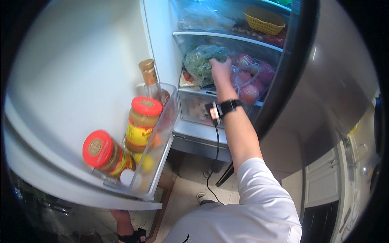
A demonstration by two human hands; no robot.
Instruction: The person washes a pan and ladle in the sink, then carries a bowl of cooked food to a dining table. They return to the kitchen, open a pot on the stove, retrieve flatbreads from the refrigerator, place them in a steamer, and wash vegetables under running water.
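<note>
My right hand [221, 70] reaches into the refrigerator with thumb and fingers apart. It is at the right side of a clear plastic bag of leafy greens [200, 62]; whether it touches the bag I cannot tell. Close to its right lies a clear bag of round reddish fruit [250, 82]. A flat package [188, 78] is partly under the greens. A black strap [229, 107] with a small cabled device circles my right wrist. My left hand [122, 219] shows only in part at the lower left by the door's edge, its fingers hidden.
The open door [91, 60] on the left carries a clear bin [165, 152] with two red-lidded jars [139, 132] and a gold-capped bottle [149, 73]. A yellow basket [264, 22] sits on the shelf above. A clear drawer [194, 106] is below. The dark right door [288, 121] borders my arm.
</note>
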